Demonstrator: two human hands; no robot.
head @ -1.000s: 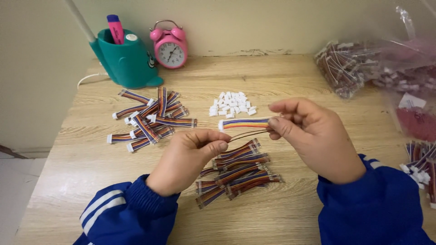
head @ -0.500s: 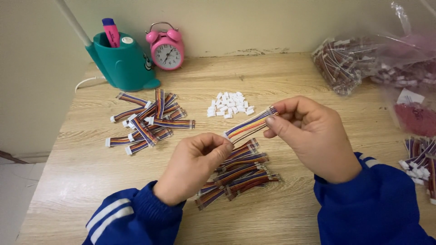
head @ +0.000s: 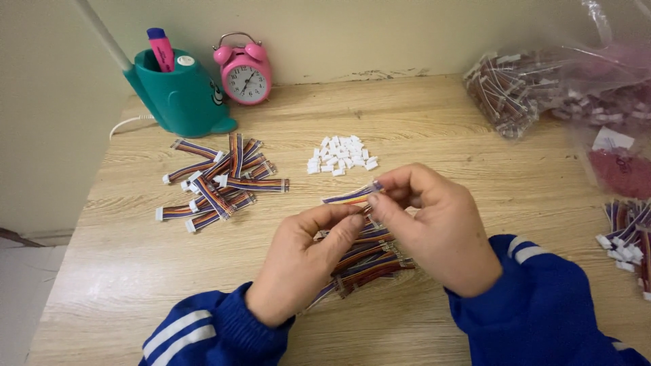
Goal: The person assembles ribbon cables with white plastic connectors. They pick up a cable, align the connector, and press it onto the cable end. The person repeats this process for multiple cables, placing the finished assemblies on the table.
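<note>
Table (head: 434, 108): pale wood-grain top, matt, faintly streaked. Ribbon cable (head: 349, 197) between the fingers: multicoloured plastic insulation, smooth; small connector housings (head: 341, 154) white plastic, slightly glossy. Bags (head: 542, 88) at right edge clear glossy film; alarm clock (head: 245, 66) shiny pink plastic.

Looks like somebody's home desk turned into a little piecework station, not a real workshop. You've got a pale wooden table (head: 434, 115) shoved against a plain wall, with a pink alarm clock (head: 245, 67) and a teal desk lamp base (head: 178, 95) holding a pink marker (head: 161, 49). Around that are piles of short striped wires (head: 220, 179), a heap of small white plugs (head: 342, 155) and plastic bags (head: 563, 88) stuffed with more wires.
</note>
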